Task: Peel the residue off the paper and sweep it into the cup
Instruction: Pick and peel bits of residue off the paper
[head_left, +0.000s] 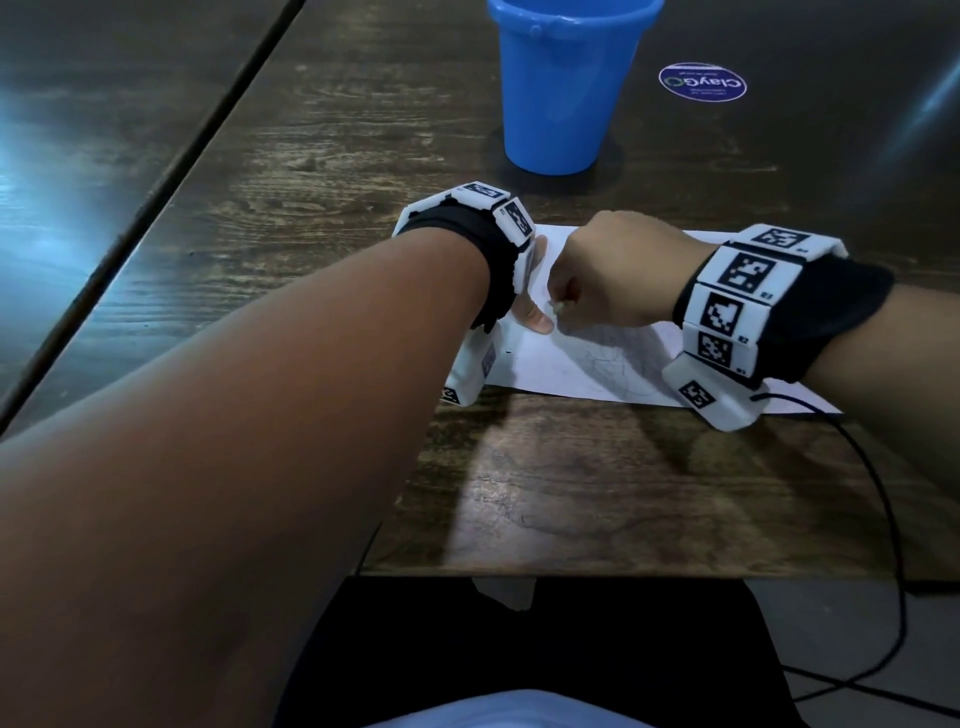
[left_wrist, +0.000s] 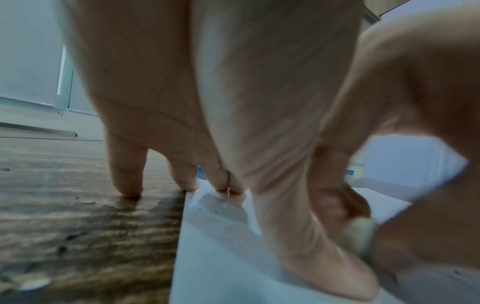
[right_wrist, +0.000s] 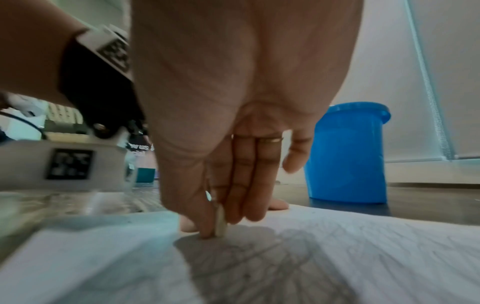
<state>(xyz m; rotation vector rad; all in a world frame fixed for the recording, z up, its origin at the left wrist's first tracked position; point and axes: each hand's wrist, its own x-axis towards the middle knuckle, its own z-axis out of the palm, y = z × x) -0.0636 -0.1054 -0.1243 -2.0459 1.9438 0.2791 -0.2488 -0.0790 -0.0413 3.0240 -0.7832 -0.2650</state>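
Nearest the person, the white sheet of paper (head_left: 566, 364) lies flat on the dark wooden table (head_left: 571, 493), faintly scribbled with pencil lines, its near edge set back from the table's edge. The step in hand looks like rubbing or peeling at the marked surface, and to do it well the sheet must not creep. I would judge short strokes, kept close beside the holding thumb, to be best, with light pressure so the thin paper neither wrinkles nor tears (a buckled sheet would scatter the crumbs).

The left hand (left_wrist: 233, 123) is spread, fingers straight. Its thumb and two or three fingertips press on the left part of the paper, and the outermost fingertip rests on the bare wood just beside the sheet's edge. It grips nothing.

The right hand (head_left: 618, 270) is drawn together. Its thumb and forefinger pinch a small pale lump (right_wrist: 221, 225), an eraser or a wad of residue, I cannot tell which, held upright with its lower end on the paper, just beside the left thumb. The other fingers lie straight behind it.

Loose residue itself is too small to make out on the sheet, apart from a few dark specks near its left edge.

Farther off, the blue plastic cup (head_left: 563, 88) stands upright beyond the far edge of the paper, well apart from both hands; sweeping is not yet begun.
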